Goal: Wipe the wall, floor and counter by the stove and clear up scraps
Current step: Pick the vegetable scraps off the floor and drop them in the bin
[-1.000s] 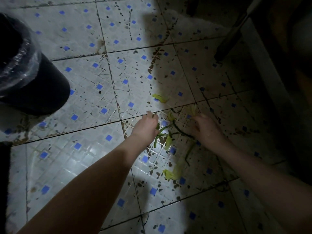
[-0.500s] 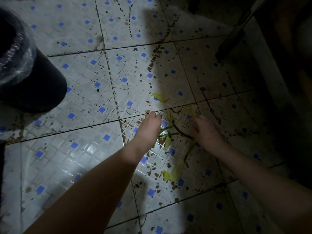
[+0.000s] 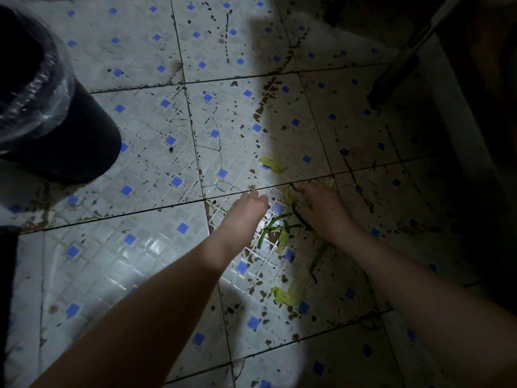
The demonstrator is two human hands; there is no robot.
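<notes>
green scraps (image 3: 275,226): stems slant between both hands | left hand (image 3: 246,211): fingers together, just left of scraps | right hand (image 3: 321,211): touching scraps, pinch cannot be told

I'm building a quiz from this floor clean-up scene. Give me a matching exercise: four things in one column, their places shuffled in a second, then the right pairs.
Things:
1. black bin
2. green stems
3. lone leaf scrap
4. yellow leaf clump

Places:
A. between the left hand and the right hand
B. far left of the view
C. farther from the camera than both hands
D. nearer the camera than both hands

Pairs: 1-B, 2-A, 3-C, 4-D
</notes>
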